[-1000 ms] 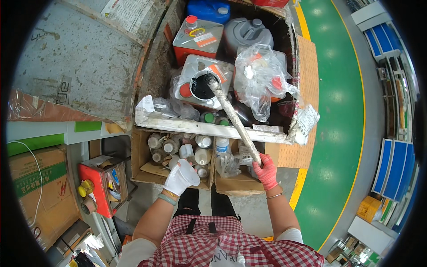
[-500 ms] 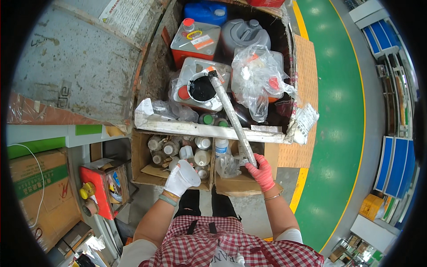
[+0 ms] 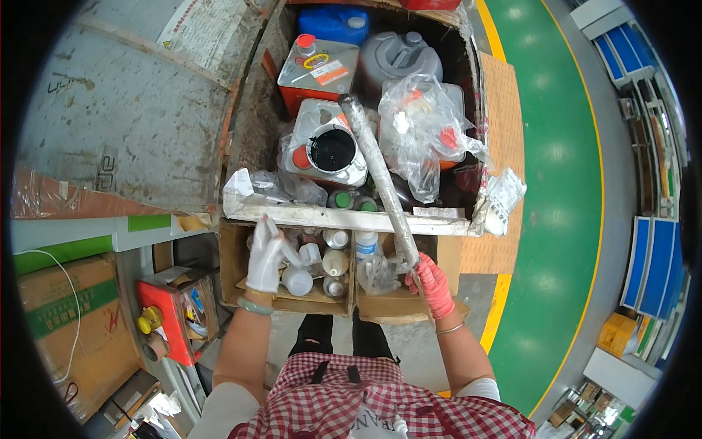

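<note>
My right hand (image 3: 431,285), in a pink glove, is closed round the near end of a long silver-grey rod (image 3: 380,172) with a rough, smeared surface. The rod slants up and left over the large bin, its far end beside an open tin of black paint (image 3: 333,148). That tin rests on a square metal can (image 3: 306,121) with a red cap. My left hand (image 3: 265,257), in a white glove, hovers over the left part of a cardboard box, fingers stretched and apart, with nothing seen in it. Just right of it a translucent cup (image 3: 297,281) lies among several bottles (image 3: 336,261).
The bin's white front edge (image 3: 351,220) runs between my hands and the cans. Inside are a blue jerrycan (image 3: 333,22), a grey jerrycan (image 3: 402,62) and clear plastic bags (image 3: 424,132). A red box (image 3: 168,314) stands at left; green floor (image 3: 548,219) runs along the right.
My left hand has moved up and left and let go of the translucent cup, which now lies in the box. The rod's far end has shifted from above the black paint to beside the tin.
</note>
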The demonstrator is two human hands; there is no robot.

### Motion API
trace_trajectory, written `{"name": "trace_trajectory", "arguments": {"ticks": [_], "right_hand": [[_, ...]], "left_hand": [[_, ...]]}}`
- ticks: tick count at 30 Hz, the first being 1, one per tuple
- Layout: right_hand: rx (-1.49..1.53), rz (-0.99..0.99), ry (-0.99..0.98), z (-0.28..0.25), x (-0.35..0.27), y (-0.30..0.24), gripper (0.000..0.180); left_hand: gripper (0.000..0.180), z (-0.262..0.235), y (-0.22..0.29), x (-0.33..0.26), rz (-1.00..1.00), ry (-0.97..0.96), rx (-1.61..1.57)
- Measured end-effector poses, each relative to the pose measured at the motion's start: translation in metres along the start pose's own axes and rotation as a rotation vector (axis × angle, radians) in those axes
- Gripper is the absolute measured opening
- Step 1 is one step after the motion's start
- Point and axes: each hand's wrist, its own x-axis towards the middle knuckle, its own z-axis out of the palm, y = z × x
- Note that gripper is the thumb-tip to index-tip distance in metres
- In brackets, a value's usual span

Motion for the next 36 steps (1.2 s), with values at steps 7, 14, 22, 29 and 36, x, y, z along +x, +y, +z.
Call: {"name": "trace_trajectory", "arguments": {"ticks": [7,14,22,29,36], "right_hand": [[-0.029,-0.053,-0.088,0.018,-0.017,-0.026,0.058],[0.053,-0.042,0.008,0.008,-0.051,-0.028,0.056],[0.066,-0.059,0.107,-0.005,-0.070,-0.018,0.058],[0.104,-0.089,0.160,-0.017,-0.087,-0.020,0.059],[0.120,-0.075,0.184,-0.028,-0.099,-0.009,0.061]], "left_hand": [[0.086,0.110,0.036,0.123,0.703,-0.012,1.494],[0.083,0.151,0.012,0.174,0.746,-0.076,1.760],[0.079,0.154,-0.006,0.162,0.684,-0.065,1.901],[0.075,0.151,-0.019,0.164,0.935,0.042,1.748],[0.077,0.156,-0.024,0.169,0.868,0.076,1.818]]}}
